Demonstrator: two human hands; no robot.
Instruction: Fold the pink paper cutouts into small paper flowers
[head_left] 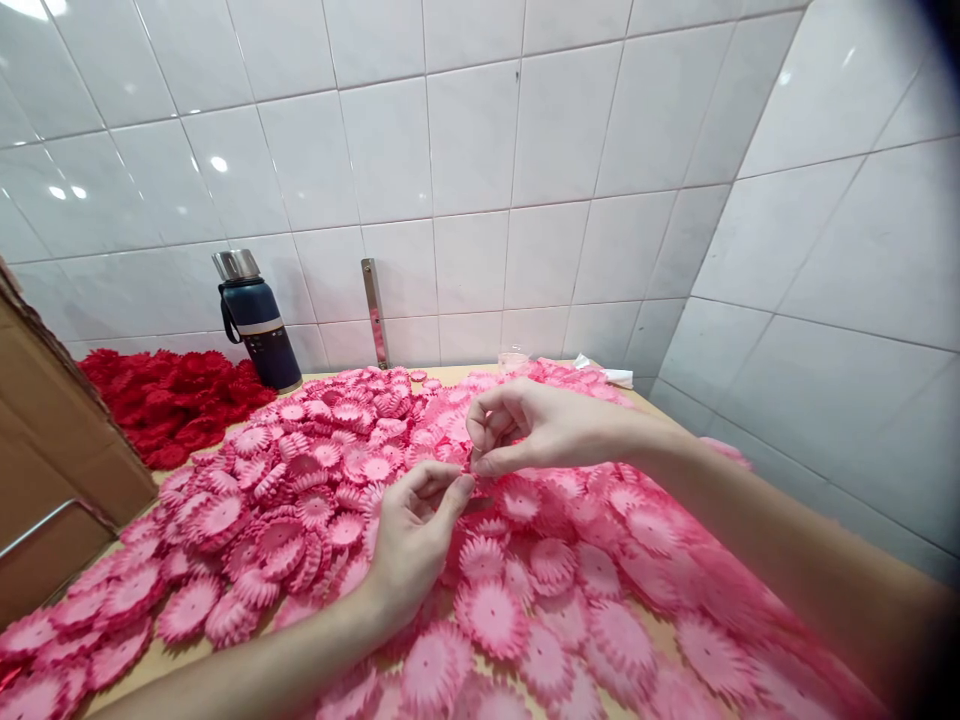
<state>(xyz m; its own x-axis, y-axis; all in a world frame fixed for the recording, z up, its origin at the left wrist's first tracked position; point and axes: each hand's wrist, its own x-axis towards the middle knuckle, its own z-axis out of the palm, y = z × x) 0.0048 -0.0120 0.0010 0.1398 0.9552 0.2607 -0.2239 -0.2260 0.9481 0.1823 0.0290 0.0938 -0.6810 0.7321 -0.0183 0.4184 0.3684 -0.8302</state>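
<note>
Pink fabric flower petals [315, 500] with fringed edges cover most of the wooden table [165, 655]. My left hand [412, 545] hovers over the pile near the centre, its fingers curled and its thumb and forefinger pinched together on something small. My right hand [525, 425] is just above and to the right, fingers curled in a pinch close to the left hand's fingertips. What the two pinches hold is too small to name. Both forearms reach in from the bottom and the right.
A heap of red petals [169, 400] lies at the back left beside a dark blue flask [259, 330] with a steel lid. A cardboard box [52, 440] stands at the left edge. White tiled walls [480, 150] close the back and right sides.
</note>
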